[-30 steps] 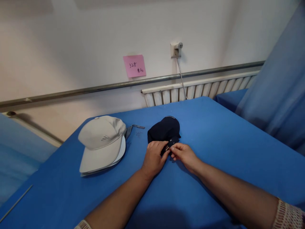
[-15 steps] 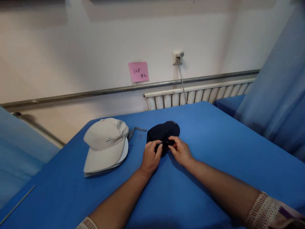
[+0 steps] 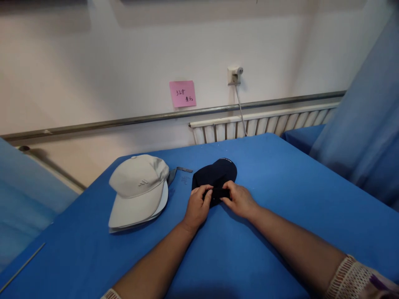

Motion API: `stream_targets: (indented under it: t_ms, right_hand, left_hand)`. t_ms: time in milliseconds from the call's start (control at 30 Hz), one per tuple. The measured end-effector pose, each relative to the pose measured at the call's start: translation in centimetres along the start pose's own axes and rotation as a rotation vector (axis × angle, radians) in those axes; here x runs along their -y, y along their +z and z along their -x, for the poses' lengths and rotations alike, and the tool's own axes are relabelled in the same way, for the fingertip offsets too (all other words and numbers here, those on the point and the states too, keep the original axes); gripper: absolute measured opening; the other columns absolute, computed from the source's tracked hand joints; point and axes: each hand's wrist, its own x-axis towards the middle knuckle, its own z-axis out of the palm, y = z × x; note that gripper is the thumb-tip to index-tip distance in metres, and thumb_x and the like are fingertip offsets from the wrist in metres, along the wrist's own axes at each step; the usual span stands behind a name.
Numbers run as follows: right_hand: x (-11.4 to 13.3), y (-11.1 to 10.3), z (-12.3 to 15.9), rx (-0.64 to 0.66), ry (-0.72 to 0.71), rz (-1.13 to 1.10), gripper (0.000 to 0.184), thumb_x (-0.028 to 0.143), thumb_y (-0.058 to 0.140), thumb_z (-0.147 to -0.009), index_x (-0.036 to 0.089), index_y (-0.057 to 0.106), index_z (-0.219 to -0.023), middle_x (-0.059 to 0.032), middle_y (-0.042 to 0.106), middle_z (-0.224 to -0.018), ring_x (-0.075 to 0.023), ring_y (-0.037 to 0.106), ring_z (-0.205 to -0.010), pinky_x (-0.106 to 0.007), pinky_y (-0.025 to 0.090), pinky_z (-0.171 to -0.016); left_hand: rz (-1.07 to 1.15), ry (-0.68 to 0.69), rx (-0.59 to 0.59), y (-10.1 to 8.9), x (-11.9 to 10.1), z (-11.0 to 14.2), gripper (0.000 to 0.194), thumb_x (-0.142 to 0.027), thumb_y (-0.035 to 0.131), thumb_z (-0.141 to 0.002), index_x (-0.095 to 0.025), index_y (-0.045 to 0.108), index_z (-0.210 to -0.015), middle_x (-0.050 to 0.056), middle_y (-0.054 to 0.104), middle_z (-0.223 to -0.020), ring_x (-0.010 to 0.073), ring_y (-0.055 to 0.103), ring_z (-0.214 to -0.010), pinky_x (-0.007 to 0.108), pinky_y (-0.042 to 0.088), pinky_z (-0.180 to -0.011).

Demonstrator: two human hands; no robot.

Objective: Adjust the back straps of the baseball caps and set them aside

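A black cap lies on the blue table, its brim pointing away to the right with small white lettering along the edge. My left hand pinches the left end of the cap's black back strap between thumb and fingers. On the strap's other end, my right hand has a similar pinch. The strap stretches flat between the two hands. To the left sits a stack of light caps, with a beige cap on top and a grey strap sticking out behind it.
Blue cloth covers the table. A thin rod lies at its left edge. Behind stand a white radiator and a wall with a metal rail, a pink note and a plugged socket. Blue curtains hang at both sides.
The black strap has turned so its flat face shows between my hands. My right hand has shifted slightly right and down. The light caps stay put.
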Motion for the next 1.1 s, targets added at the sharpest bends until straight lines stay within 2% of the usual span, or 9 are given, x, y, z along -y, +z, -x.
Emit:
stream_targets:
  t_ms: [100, 233, 367, 500, 667, 767, 933, 1000, 1100]
  right_hand:
    - [-0.1, -0.1, -0.1, 0.003, -0.064, 0.043, 0.012, 0.022, 0.055, -0.084, 0.023, 0.06, -0.095, -0.0032, 0.062, -0.083, -0.0175, 0.056, -0.073, -0.03, 0.038, -0.067]
    - [-0.3, -0.4, -0.1, 0.018, -0.105, 0.01, 0.015, 0.024, 0.051, -0.088, 0.024, 0.065, -0.093, -0.0048, 0.063, -0.089, -0.019, 0.058, -0.081, -0.031, 0.041, -0.072]
    - [-0.5, -0.5, -0.1, 0.078, -0.106, -0.103, 0.014, 0.025, 0.052, -0.089, 0.024, 0.066, -0.087, -0.0034, 0.062, -0.087, -0.0176, 0.058, -0.081, -0.031, 0.043, -0.074]
    - [-0.8, -0.7, -0.2, 0.181, -0.114, -0.295, 0.017, 0.028, 0.052, -0.089, 0.022, 0.064, -0.079, -0.0031, 0.06, -0.09, -0.0155, 0.058, -0.083, -0.03, 0.045, -0.078]
    - [-1.0, -0.9, -0.2, 0.258, -0.066, -0.397, 0.026, 0.032, 0.049, -0.091, 0.02, 0.062, -0.072, -0.0024, 0.058, -0.088, -0.0127, 0.054, -0.072, -0.026, 0.046, -0.066]
    - [-0.9, -0.5, -0.2, 0.198, -0.036, -0.376, 0.024, 0.033, 0.052, -0.088, 0.02, 0.062, -0.071, -0.002, 0.058, -0.084, -0.0132, 0.055, -0.073, -0.026, 0.046, -0.067]
    - [0.0, 0.1, -0.1, -0.153, 0.14, -0.105, 0.027, 0.041, 0.066, -0.077, 0.02, 0.056, -0.063, -0.0002, 0.055, -0.072, -0.0123, 0.05, -0.059, -0.027, 0.04, -0.059]
    - [0.6, 0.2, 0.1, -0.139, 0.189, -0.065, 0.035, 0.046, 0.063, -0.079, 0.021, 0.053, -0.057, 0.0006, 0.053, -0.061, -0.0126, 0.048, -0.055, -0.027, 0.037, -0.056]
    - [1.6, 0.2, 0.6, -0.019, 0.354, -0.301, 0.041, 0.052, 0.055, -0.083, 0.02, 0.056, -0.056, 0.0015, 0.052, -0.049, -0.012, 0.048, -0.047, -0.026, 0.037, -0.051]
  left_hand:
    - [-0.017, 0.008, 0.002, -0.1, -0.1, 0.0, 0.02, -0.028, 0.048, -0.092, -0.022, 0.063, -0.104, 0.003, 0.069, -0.098, 0.0187, 0.062, -0.094, 0.037, 0.048, -0.086]
    - [-0.045, 0.067, 0.031, -0.3, -0.5, 0.1, 0.021, -0.03, 0.052, -0.09, -0.022, 0.063, -0.107, 0.004, 0.069, -0.101, 0.02, 0.062, -0.095, 0.039, 0.048, -0.087]
    - [-0.074, 0.143, 0.086, -0.3, -1.2, 0.2, 0.037, -0.038, 0.065, -0.081, -0.022, 0.06, -0.114, 0.007, 0.067, -0.107, 0.0234, 0.06, -0.099, 0.042, 0.045, -0.09]
    - [-0.048, 0.156, 0.17, -0.3, -1.6, 0.2, 0.022, -0.034, 0.058, -0.087, -0.023, 0.065, -0.104, 0.004, 0.069, -0.095, 0.0196, 0.06, -0.091, 0.039, 0.042, -0.088]
    - [0.022, 0.12, 0.239, -0.4, -1.9, 0.2, 0.016, -0.033, 0.055, -0.09, -0.022, 0.066, -0.091, 0.0, 0.067, -0.081, 0.0159, 0.058, -0.081, 0.034, 0.04, -0.084]
    - [0.042, 0.114, 0.258, -0.4, -1.8, 0.1, 0.017, -0.032, 0.054, -0.09, -0.021, 0.066, -0.086, 0.0, 0.065, -0.077, 0.015, 0.057, -0.077, 0.033, 0.04, -0.082]
    - [-0.047, 0.171, 0.136, -0.4, -2.0, 0.1, 0.017, -0.032, 0.054, -0.09, -0.019, 0.065, -0.087, 0.002, 0.065, -0.078, 0.0164, 0.057, -0.078, 0.034, 0.041, -0.08]
    - [-0.123, 0.239, 0.085, -0.5, -2.2, 0.1, 0.016, -0.029, 0.053, -0.091, -0.018, 0.064, -0.089, 0.003, 0.066, -0.081, 0.0175, 0.057, -0.081, 0.036, 0.041, -0.083]
    - [-0.241, 0.381, 0.06, -0.8, -2.6, 0.1, 0.013, -0.022, 0.051, -0.091, -0.019, 0.064, -0.094, 0.004, 0.068, -0.089, 0.0183, 0.058, -0.087, 0.04, 0.039, -0.092]
